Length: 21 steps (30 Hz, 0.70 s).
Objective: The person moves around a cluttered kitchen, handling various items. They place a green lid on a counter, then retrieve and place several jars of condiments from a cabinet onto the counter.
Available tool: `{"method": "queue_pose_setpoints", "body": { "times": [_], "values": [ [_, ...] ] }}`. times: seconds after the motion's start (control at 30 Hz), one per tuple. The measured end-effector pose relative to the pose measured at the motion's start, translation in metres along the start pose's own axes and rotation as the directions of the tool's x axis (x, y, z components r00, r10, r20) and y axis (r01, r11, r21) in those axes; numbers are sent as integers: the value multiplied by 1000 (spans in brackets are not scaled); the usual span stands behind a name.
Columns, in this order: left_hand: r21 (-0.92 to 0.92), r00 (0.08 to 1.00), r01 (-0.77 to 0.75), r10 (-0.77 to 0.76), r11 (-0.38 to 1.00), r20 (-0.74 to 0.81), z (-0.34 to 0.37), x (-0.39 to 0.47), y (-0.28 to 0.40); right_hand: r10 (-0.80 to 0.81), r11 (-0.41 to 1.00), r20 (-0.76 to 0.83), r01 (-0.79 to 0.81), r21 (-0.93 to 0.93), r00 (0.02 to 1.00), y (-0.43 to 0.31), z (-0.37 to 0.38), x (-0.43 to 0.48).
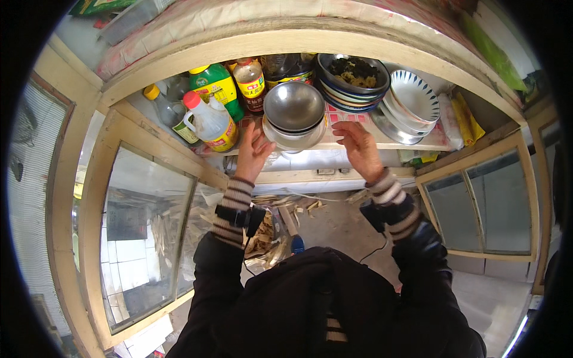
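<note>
A stack of bowls with a metal bowl (pixel 294 106) on top stands at the front of a cupboard shelf (pixel 344 142). Beneath the metal bowl, the rim of a pale dish (pixel 301 144) shows. My left hand (pixel 255 150) is just left of the stack, fingers spread and holding nothing; whether a fingertip touches the dish I cannot tell. To the right of the stack, my right hand (pixel 357 145) is raised with fingers apart and slightly curled, a gap between it and the bowls. A white jug with a red cap (pixel 210 123) stands left of my left hand.
Behind are a green bottle (pixel 219 89), a soy sauce bottle (pixel 250 85) and stacked bowls under a metal bowl of dark food (pixel 353 74). White bowls (pixel 414 98) lean at right. Glazed doors swing out at left (pixel 143 232) and right (pixel 483 197). Firewood (pixel 264 232) lies below.
</note>
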State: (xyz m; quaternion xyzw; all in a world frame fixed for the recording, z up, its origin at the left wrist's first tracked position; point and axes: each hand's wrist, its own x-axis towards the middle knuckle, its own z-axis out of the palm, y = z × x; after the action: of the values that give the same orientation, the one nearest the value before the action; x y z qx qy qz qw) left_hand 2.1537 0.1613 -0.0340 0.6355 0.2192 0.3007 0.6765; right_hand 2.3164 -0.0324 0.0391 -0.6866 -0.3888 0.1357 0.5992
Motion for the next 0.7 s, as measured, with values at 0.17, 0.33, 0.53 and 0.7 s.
{"method": "queue_pose_setpoints", "body": {
  "times": [0.17,0.33,0.53,0.7],
  "values": [
    [295,995,-101,92,950,42,-10,-57,-36,-286,956,575,268,118,767,-176,-40,-33],
    [184,978,152,-175,971,117,-1,-117,-64,-533,711,719,696,96,445,-266,-26,-69],
    [329,958,161,-228,931,174,23,-134,-58,-594,589,720,804,84,359,-274,-24,-97],
    [324,954,121,-200,938,223,38,-138,-44,-603,574,710,816,69,364,-273,-34,-108]
  ]
}}
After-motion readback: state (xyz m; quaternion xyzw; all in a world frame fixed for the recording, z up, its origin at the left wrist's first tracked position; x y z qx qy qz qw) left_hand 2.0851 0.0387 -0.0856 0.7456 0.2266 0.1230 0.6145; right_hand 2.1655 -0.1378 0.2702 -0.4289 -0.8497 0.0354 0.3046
